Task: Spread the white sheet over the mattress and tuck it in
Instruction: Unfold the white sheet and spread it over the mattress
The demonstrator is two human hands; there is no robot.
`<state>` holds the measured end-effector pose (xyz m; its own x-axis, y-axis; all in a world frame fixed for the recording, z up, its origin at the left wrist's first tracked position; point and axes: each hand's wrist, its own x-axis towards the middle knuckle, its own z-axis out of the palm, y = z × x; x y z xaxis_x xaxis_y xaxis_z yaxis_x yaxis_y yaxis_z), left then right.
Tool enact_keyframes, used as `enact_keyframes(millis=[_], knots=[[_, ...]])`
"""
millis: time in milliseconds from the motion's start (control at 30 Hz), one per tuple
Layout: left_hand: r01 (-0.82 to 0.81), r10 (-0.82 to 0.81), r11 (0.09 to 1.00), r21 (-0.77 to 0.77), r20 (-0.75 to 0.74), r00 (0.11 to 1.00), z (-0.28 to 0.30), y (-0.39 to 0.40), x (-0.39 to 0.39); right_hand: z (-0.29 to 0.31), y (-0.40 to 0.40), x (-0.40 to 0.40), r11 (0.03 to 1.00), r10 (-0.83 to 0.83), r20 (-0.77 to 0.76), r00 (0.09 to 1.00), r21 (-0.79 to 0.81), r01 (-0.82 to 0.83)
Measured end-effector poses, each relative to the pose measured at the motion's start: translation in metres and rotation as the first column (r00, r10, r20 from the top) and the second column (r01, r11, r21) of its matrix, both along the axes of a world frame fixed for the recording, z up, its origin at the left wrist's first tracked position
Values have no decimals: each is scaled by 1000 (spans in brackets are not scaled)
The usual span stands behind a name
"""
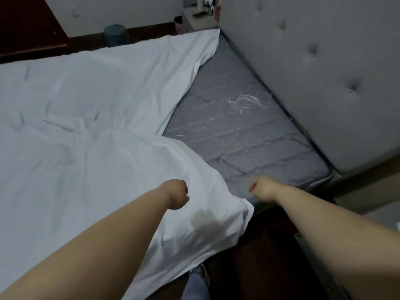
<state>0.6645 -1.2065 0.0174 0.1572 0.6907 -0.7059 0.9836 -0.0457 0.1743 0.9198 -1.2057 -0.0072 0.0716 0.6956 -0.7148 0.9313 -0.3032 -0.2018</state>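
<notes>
Spreading comes first: the white sheet (86,118) covers most of the mattress (249,135) but leaves a grey strip bare beside the headboard (313,72). My left hand (176,194) is fisted over the sheet; whether it pinches cloth I cannot tell. My right hand (263,189) is curled, seemingly empty, just beside the sheet's corner. Next I should probably grip that corner and draw it headboard-ward before tucking.

One white sheet (86,118), one grey mattress (244,131), one tufted headboard (313,72) beside it, one nightstand (198,20) beyond it, two hands: left hand (176,194), right hand (263,189).
</notes>
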Motion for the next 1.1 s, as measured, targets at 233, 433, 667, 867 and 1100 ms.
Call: enact_keyframes(millis=[233,433,667,867,1100], knots=[[-51,52,999,-6,55,997,-77,95,4,-81,88,-28,994,-111,-45,993,22,112],[-83,82,997,-3,116,990,-147,138,8,-168,134,-48,976,-214,-82,973,23,216],[-70,59,991,110,101,993,-199,157,13,-243,157,-76,975,-217,-67,974,-63,213],[92,-114,977,191,107,988,-192,188,73,-196,157,-29,987,-161,-382,910,-63,148],[323,-320,940,-109,40,947,-127,210,174,-87,165,114,740,-330,-416,847,443,506]])
